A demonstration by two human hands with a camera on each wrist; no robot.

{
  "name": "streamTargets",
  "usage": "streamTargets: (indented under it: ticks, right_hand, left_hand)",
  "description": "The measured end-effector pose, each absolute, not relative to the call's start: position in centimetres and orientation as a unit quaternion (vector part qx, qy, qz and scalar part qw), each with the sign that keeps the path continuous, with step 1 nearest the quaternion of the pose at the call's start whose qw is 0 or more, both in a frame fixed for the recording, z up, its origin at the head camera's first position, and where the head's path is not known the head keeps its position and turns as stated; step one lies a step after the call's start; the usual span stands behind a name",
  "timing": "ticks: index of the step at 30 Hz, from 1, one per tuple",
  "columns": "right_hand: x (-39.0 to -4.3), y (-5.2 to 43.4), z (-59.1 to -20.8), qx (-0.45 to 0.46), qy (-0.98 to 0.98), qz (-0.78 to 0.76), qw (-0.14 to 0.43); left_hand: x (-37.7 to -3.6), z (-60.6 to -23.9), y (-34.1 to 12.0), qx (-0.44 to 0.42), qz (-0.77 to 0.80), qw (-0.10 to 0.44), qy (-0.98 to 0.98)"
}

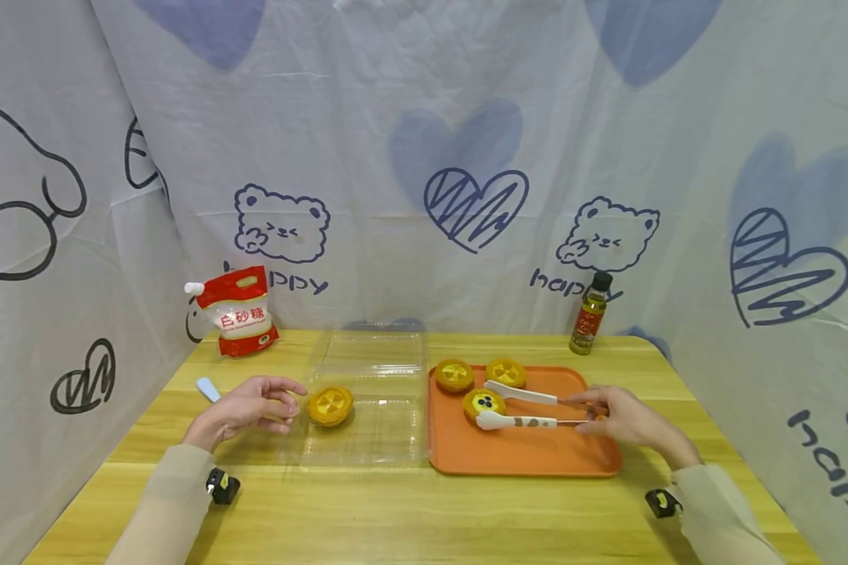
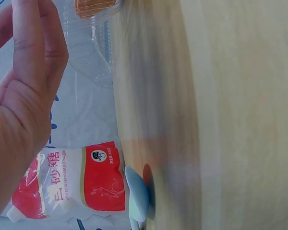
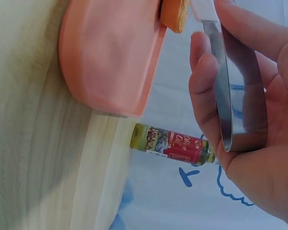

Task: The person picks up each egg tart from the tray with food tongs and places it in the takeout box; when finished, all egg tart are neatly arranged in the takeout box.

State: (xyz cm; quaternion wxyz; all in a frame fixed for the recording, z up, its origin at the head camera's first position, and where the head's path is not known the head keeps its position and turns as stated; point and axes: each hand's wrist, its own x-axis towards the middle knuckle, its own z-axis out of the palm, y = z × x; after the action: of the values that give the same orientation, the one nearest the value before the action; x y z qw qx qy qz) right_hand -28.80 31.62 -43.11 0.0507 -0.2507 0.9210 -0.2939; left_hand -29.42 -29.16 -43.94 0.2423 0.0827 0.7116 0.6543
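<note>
My right hand (image 1: 629, 420) grips the metal handle of a pair of tongs (image 1: 526, 422) with white tips. The tong arms stand apart, reaching left over the orange tray (image 1: 537, 459). Between the tips sits an egg tart with dark berries (image 1: 486, 402). Behind it on the tray are two yellow-topped tarts, a left one (image 1: 455, 376) and a right one (image 1: 505, 372). My left hand (image 1: 254, 406) holds nothing, its fingers loosely bent beside the clear plastic box (image 1: 389, 451). One yellow-topped tart (image 1: 330, 406) lies in the left part of that box, close to my left fingertips.
A red and white bag of granulated sugar (image 1: 243, 314) stands at the back left. Behind my left hand lies a pale blue utensil (image 1: 208, 389), partly hidden. An olive oil bottle (image 1: 590, 318) stands at the back right, beyond the tray. Patterned cloth surrounds the wooden table (image 1: 396, 518).
</note>
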Motion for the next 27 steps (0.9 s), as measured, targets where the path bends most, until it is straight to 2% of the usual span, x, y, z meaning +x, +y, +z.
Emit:
streamTargets:
  ticks: [27]
  right_hand:
    - [-28.8,29.6,-42.1,-0.266,0.909,-0.32,0.023]
  left_hand:
    - [-29.3,-44.0,-29.3,0.082,0.657,0.239,0.71]
